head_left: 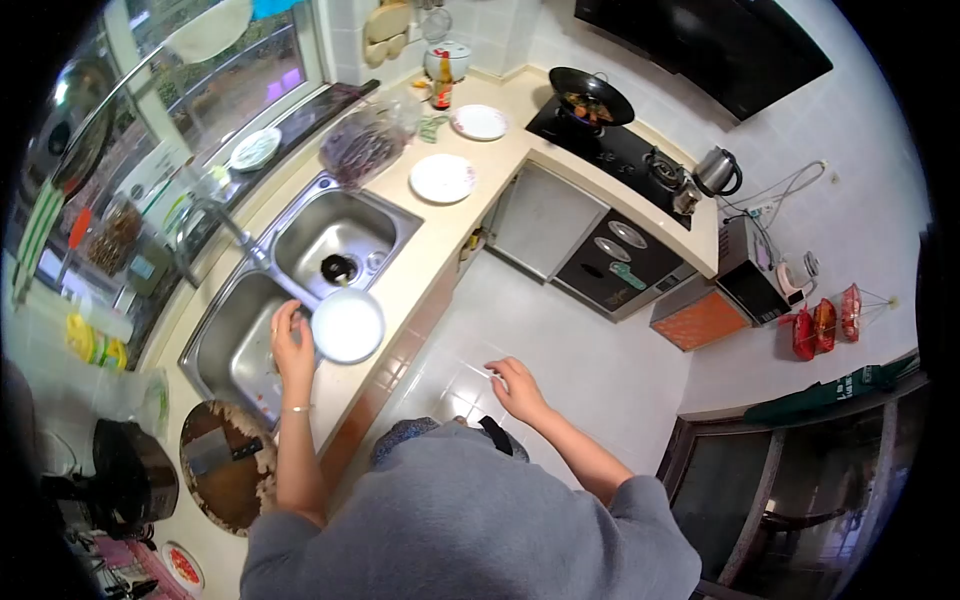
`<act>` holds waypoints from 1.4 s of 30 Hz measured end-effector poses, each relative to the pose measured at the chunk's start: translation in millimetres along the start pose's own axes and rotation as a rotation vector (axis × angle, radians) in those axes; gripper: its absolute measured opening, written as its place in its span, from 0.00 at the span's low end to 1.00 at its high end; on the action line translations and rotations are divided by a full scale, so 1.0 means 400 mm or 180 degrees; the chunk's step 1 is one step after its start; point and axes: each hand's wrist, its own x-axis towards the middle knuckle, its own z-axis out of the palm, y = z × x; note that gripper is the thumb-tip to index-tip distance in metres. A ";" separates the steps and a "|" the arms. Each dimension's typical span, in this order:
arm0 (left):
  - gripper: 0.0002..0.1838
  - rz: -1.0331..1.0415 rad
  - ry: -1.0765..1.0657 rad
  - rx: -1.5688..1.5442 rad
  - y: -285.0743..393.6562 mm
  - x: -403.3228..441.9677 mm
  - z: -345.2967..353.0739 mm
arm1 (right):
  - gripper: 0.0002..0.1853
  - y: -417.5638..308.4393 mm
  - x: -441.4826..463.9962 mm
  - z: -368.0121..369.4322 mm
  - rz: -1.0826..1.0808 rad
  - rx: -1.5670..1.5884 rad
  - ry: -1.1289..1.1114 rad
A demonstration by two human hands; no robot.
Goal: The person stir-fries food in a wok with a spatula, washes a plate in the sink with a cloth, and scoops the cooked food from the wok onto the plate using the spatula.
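Observation:
My left hand [291, 345] is over the near sink basin [235, 330], fingers loosely bent and a little apart, with nothing visible in them. Right beside it a round white plate [348, 325] sits at the counter edge by the sink; whether the hand touches it I cannot tell. My right hand [518, 388] hangs free above the tiled floor, fingers slightly spread and holding nothing. Below the left forearm, a cleaver [212, 452] lies on a round wooden chopping board [235, 490].
Beyond the second basin [335, 235] stand two white plates [442, 178], a plastic bag of purple produce [362, 145] and a sauce bottle [442, 88]. A wok [591, 100] with food is on the black stove [620, 150]. A kettle [715, 172] stands at the counter's far end.

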 end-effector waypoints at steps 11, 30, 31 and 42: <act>0.16 0.1236 -0.0589 0.0140 0.198 0.414 0.576 | 0.12 0.283 0.049 -0.188 0.1322 0.0155 0.1016; 0.15 0.0463 -0.1303 0.1507 -0.097 0.979 1.494 | 0.12 0.588 0.569 -0.566 0.1912 -0.0311 0.1109; 0.13 0.0558 -0.1282 0.1476 -0.101 0.989 1.488 | 0.11 0.608 0.593 -0.586 0.1839 -0.0341 0.1086; 0.10 0.0262 -0.1417 0.1963 -0.100 0.984 1.499 | 0.27 0.908 1.064 -0.993 0.0090 -0.1870 0.0749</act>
